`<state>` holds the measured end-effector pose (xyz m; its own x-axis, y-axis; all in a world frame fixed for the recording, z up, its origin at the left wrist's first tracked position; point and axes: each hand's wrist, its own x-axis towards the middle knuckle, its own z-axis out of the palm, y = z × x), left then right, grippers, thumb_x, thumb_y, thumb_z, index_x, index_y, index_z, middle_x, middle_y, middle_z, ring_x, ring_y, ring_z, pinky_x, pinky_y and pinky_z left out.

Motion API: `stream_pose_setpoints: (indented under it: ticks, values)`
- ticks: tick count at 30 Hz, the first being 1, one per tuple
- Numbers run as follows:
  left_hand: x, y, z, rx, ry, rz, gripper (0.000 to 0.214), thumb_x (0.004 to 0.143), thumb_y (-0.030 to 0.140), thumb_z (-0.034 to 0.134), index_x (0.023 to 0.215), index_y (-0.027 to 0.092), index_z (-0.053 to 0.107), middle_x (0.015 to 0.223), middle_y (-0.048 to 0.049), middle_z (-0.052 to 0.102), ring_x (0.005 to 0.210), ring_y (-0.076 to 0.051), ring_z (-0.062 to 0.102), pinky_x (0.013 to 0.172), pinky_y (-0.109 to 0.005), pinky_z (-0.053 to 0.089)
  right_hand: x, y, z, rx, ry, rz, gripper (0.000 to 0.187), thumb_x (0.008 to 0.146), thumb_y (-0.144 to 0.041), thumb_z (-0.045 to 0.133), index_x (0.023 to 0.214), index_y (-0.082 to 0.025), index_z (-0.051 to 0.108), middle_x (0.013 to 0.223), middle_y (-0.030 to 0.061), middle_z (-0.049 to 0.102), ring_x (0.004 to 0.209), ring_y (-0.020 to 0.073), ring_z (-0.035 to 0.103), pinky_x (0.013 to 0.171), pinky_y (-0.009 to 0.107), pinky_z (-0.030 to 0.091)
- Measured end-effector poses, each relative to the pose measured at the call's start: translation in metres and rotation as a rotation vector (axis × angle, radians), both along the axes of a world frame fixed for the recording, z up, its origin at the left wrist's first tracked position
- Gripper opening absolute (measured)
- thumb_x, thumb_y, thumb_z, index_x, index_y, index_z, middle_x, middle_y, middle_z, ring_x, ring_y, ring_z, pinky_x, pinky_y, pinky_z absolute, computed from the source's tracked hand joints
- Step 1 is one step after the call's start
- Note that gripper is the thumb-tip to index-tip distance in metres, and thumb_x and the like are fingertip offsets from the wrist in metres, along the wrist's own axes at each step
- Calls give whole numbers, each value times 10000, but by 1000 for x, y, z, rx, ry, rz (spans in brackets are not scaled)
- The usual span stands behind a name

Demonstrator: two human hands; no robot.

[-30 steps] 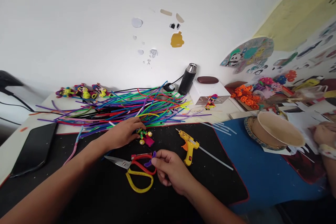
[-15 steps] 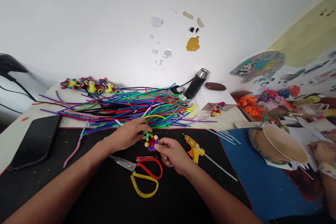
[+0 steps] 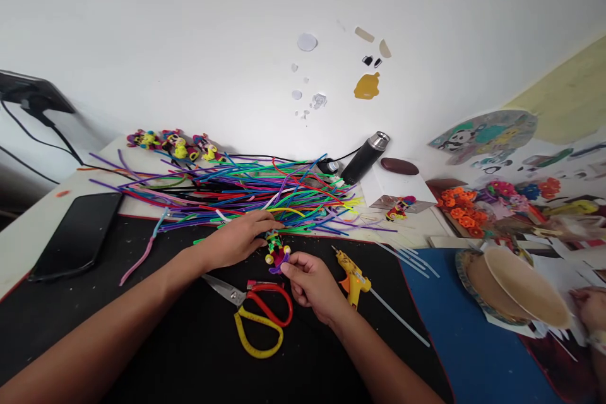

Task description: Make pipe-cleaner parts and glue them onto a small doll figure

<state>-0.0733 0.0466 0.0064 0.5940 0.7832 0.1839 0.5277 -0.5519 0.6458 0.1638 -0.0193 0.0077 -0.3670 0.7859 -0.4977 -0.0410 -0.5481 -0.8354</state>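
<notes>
Here | doll in left grip | purple strip in right grip

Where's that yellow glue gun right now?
In the head camera's view, the yellow glue gun lies on the black mat, right of centre and just to the right of the person's right hand.

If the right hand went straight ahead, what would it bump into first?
Past the purple piece the right hand pinches, probably the small figure in the left hand, though depth is unclear.
</notes>
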Motion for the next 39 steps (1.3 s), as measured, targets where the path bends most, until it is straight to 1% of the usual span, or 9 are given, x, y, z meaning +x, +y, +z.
stream_pose_setpoints:
  ticks: [3,5,8,10,14,21,27,33,39]
  values:
    - [-2,-7,14,-74,-110,152,309,969,272,621,1263,261,716,1277,-101,687,1231,-296,616,1067,-422,477,1,-1,1,19,43,-52,479,726,-586,861,828,-191,611,437,-124,431,353,45,297,357,193,149]
    - [1,-18,24,-238,-210,232,253,954,401,667,1130,233,737,1139,-80,734,1091,-280,672,975,-400,521,0,-1,2,45,76,-107,472,735,-580,860,816,-193,602,443,-121,430,352,46,304,359,195,132]
    - [14,-38,32,-562,-441,207,349,899,478,733,1121,209,717,988,-56,753,923,-243,706,838,-357,565,-5,0,8,103,135,-180,447,758,-553,858,803,-196,593,450,-124,421,353,41,299,363,196,140]
    - [25,-51,34,-665,-602,207,398,865,454,778,1164,203,704,990,-59,763,898,-230,710,825,-353,572,-9,0,13,134,171,-198,429,772,-537,853,801,-195,597,453,-124,420,351,40,300,365,196,154]
    - [40,-63,40,-667,-767,341,273,818,425,835,919,191,738,806,-17,729,713,-162,653,677,-273,543,-15,-2,23,184,206,-212,420,790,-536,841,783,-184,611,456,-119,426,346,34,305,371,196,175]
    - [51,-69,45,-631,-870,396,278,790,444,865,818,180,780,706,-28,721,661,-164,648,610,-253,526,-11,-5,27,219,258,-194,397,823,-522,825,787,-184,620,458,-108,431,343,43,331,379,204,195]
    - [55,-76,39,-698,-947,383,237,800,398,879,838,180,794,713,-36,739,667,-155,662,608,-231,512,-4,-5,24,214,339,-238,370,839,-503,819,947,-175,688,484,-104,455,358,50,325,373,203,191]
    - [67,-80,40,-790,-1120,435,278,740,371,929,901,178,809,676,-19,710,615,-132,631,572,-219,492,0,-7,23,208,395,-253,354,815,-491,846,885,-183,686,456,-115,422,352,43,302,376,198,182]
    - [71,-81,40,-778,-1058,421,310,717,420,937,833,160,814,658,-31,704,572,-131,613,527,-222,479,4,-10,20,208,412,-238,379,810,-518,843,856,-184,672,441,-124,389,350,41,271,382,205,166]
